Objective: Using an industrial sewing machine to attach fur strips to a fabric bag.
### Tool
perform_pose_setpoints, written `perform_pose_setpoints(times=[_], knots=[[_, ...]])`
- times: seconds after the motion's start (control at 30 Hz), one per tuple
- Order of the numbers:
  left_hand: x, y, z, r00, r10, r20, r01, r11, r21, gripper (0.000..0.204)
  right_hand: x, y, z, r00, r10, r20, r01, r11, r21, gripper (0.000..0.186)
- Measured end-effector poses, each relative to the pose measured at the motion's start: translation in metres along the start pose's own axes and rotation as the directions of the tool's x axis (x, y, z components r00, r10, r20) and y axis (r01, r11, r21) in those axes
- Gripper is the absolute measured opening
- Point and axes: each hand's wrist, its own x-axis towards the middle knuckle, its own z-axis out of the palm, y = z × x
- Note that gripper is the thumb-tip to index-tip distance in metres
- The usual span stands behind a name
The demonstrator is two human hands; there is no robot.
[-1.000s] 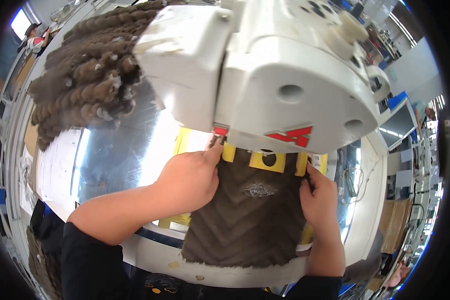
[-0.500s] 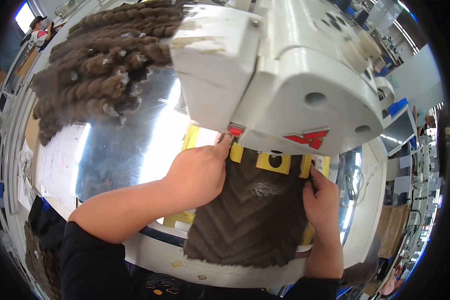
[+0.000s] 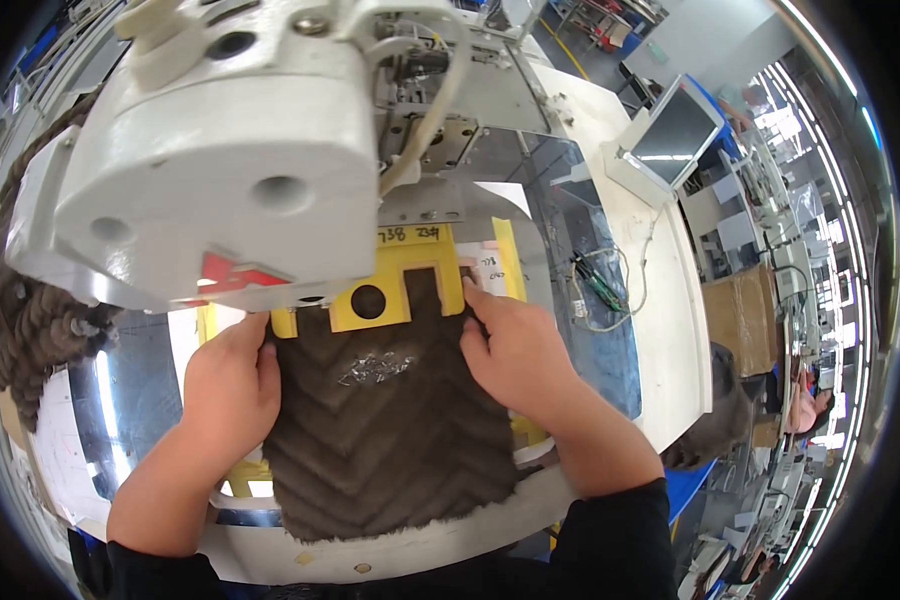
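A brown fur piece [image 3: 390, 440] with chevron ridges lies flat on the machine bed, its far end under a yellow template [image 3: 410, 285] with cut-outs and a round black hole. Shiny clear film [image 3: 378, 368] sits on the fur. My left hand [image 3: 232, 385] is closed at the fur's left edge, fingertips beside the template's left prong. At the opposite edge my right hand [image 3: 518, 350] is closed, thumb on the fur and fingertips by the right prong. The white machine head [image 3: 220, 180] overhangs the template's left part and hides some of it.
A pile of brown fur strips [image 3: 50, 340] lies at the left, partly behind the machine head. On the right are a green-handled tool [image 3: 598, 283] with a pale cable, a tilted monitor [image 3: 678, 130] and a cardboard box [image 3: 740, 320]. Workbenches and people are beyond.
The view has swung right, so the machine head now appears further left. My left hand has come down from the red part under the head to the fur's left edge. My right hand stays at its edge.
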Motion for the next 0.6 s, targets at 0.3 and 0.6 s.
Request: perform_pose_setpoints(times=[0.3, 0.6], knots=[[0.0003, -0.0049, 0.0025, 0.992, 0.098, -0.074, -0.094, 0.994, 0.062, 0.033, 0.0024, -0.0017, 0.0021, 0.998, 0.044, 0.042, -0.044, 0.999, -0.003, 0.042], [-0.0007, -0.0005, 0.0000, 0.998, 0.044, -0.035, -0.042, 0.998, 0.042, 0.034, 0.0014, -0.0005, 0.0034, 1.000, 0.013, -0.023, -0.015, 0.998, -0.061, 0.041]])
